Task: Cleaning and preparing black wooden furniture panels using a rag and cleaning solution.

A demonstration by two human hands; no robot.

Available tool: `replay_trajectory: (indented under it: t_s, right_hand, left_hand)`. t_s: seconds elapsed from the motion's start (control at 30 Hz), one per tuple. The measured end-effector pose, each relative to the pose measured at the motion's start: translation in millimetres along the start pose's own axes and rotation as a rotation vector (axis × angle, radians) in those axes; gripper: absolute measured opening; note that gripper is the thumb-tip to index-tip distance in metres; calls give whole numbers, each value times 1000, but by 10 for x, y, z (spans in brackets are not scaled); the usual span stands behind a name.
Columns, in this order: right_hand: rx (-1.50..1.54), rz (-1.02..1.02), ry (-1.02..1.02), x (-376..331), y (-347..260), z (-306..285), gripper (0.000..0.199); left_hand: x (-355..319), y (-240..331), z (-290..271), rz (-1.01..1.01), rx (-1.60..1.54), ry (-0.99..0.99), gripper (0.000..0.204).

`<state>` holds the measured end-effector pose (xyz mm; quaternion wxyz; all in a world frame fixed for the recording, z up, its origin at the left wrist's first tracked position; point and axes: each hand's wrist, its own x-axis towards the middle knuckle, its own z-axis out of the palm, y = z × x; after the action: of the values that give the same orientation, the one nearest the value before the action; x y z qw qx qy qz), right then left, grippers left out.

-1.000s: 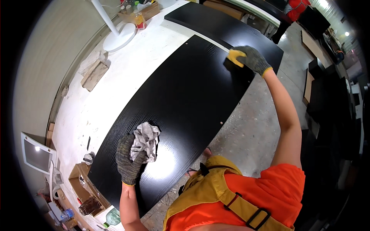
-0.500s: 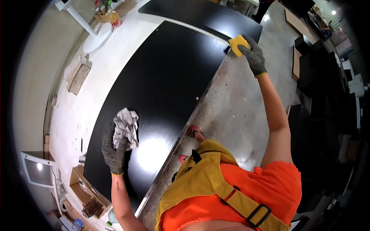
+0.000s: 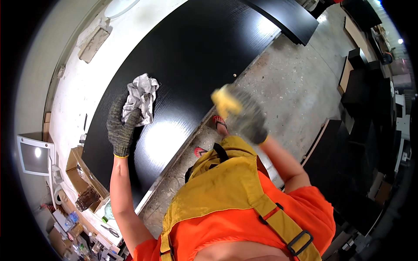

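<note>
A long black wood-grained panel (image 3: 187,56) lies across the white workbench in front of me. On its left part, my left hand (image 3: 121,128), in a dark grey knitted glove, is closed on a crumpled grey-white cloth (image 3: 143,96) resting on the panel. My right hand (image 3: 247,114), gloved the same way and smeared by motion, grips a yellow sponge (image 3: 225,101). The sponge is over the panel's near right edge, close to my body; whether it touches the panel I cannot tell. A small pale dot (image 3: 234,75) shows near that edge.
Another black panel (image 3: 291,17) sits beyond the far end. A rough block (image 3: 93,45) and an open cardboard box (image 3: 75,163) are on the white bench (image 3: 65,104) at left. Several black boards (image 3: 331,150) stand on the right. My sandalled feet are beside the bench on the concrete floor (image 3: 287,78).
My right hand has swept back from the panel's far corner toward my body with the sponge. My left hand keeps the cloth on the panel. The view has tipped down toward me.
</note>
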<state>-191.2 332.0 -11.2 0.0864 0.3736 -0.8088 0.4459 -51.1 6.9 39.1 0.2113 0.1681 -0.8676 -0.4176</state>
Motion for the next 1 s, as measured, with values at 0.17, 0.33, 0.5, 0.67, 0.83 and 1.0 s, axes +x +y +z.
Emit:
replay_trajectory:
  t_s: [0.17, 0.33, 0.5, 0.67, 0.83, 1.0]
  right_hand:
    - [87, -7, -198, -339, -497, -20, 56]
    - [70, 69, 282, 392, 402, -666, 57]
    - [-174, 255, 540, 1170, 1676, -1172, 50]
    - [-285, 202, 417, 1356, 1841, -1015, 48]
    - [-265, -15, 326, 849, 1130, -491, 43]
    - [9, -237, -120, -337, -400, 276, 48]
  left_hand:
    - [34, 27, 32, 19, 65, -10, 49]
    - [-25, -49, 0, -21, 53, 4, 51]
    - [8, -27, 45, -32, 22, -17, 50]
    - [17, -79, 13, -17, 91, 21, 51]
    - [-33, 47, -16, -63, 149, 54, 51]
    - [-2, 33, -57, 28, 207, 21, 54]
